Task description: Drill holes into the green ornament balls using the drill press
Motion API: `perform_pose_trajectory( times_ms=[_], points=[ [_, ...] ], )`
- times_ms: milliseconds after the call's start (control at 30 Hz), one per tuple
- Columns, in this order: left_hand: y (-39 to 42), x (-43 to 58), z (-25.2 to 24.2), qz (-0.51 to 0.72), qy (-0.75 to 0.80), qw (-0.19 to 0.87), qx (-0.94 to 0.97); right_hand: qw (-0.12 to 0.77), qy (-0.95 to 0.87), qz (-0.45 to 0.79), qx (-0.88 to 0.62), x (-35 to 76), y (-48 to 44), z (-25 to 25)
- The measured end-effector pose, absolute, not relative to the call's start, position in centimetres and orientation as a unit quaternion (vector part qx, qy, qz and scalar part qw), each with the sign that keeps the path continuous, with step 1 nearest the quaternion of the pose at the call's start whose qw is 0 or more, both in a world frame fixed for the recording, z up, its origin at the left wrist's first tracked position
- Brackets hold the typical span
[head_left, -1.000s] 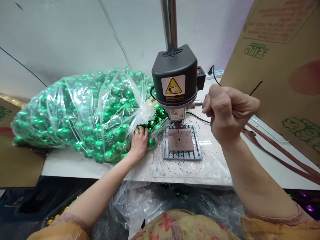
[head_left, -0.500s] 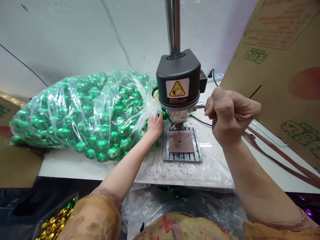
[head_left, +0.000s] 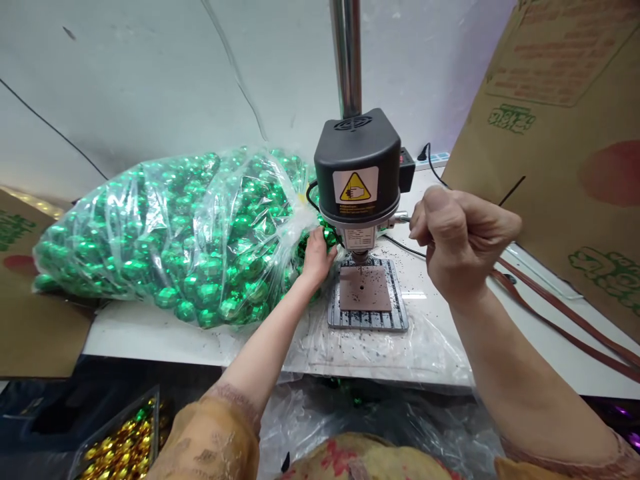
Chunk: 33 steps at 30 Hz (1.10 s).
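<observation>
At the gathered mouth of a clear plastic bag [head_left: 165, 220] full of shiny green faceted balls [head_left: 205, 293], my left hand [head_left: 317, 259] touches the green balls there. Its thumb stands apart from the fingers, whose tips are partly hidden. My right hand [head_left: 457, 237] is closed in a fist around the drill press lever [head_left: 401, 217], most of which the hand covers. Between my hands stands the black drill press [head_left: 357, 160] with a yellow warning label. Below its chuck a brown square plate [head_left: 365, 290] with a small hole lies on the slotted metal base [head_left: 399, 313].
Dark shavings are scattered around the base on the white table [head_left: 150, 337]. A large cardboard box [head_left: 550, 153] stands at the right, with brown straps [head_left: 560, 313] beside it. Lower left, a clear container holds gold balls [head_left: 120, 447]. Another carton [head_left: 30, 320] sits at the far left.
My left hand has shifted slightly right and down along the bag's mouth, and its thumb now shows apart. The right hand stays closed on the lever. The whole view has shifted slightly.
</observation>
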<state>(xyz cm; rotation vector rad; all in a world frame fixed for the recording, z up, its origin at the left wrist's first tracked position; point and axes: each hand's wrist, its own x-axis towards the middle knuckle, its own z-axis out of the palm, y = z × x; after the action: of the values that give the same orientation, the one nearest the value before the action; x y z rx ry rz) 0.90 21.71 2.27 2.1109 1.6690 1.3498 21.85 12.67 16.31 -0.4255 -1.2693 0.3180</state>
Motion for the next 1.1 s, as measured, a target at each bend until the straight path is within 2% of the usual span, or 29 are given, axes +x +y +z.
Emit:
perform_pose_trajectory(
  times_ms=[100,267,367,800,1100],
  points=[
    [17.4,0.8,2.6,0.467,0.549,0.111,0.685,0.773,-0.586,0.154,-0.186,21.8,12.8,16.3],
    [11.8,1.4,2.0,0.531,0.501,0.382,0.566,0.779,-0.585,0.149,-0.169,21.7,12.9,16.3],
    [11.2,1.8,1.3,0.531,0.476,0.467,0.523,0.781,-0.586,0.148,-0.159,21.7,12.9,16.5],
    [13.0,2.2,0.2,0.427,0.499,0.398,0.64,0.773,-0.595,0.141,-0.168,21.8,12.9,16.6],
    [12.9,3.2,0.0,0.428,0.498,0.273,0.703,0.777,-0.579,0.134,-0.207,21.5,12.7,16.7]
  ],
)
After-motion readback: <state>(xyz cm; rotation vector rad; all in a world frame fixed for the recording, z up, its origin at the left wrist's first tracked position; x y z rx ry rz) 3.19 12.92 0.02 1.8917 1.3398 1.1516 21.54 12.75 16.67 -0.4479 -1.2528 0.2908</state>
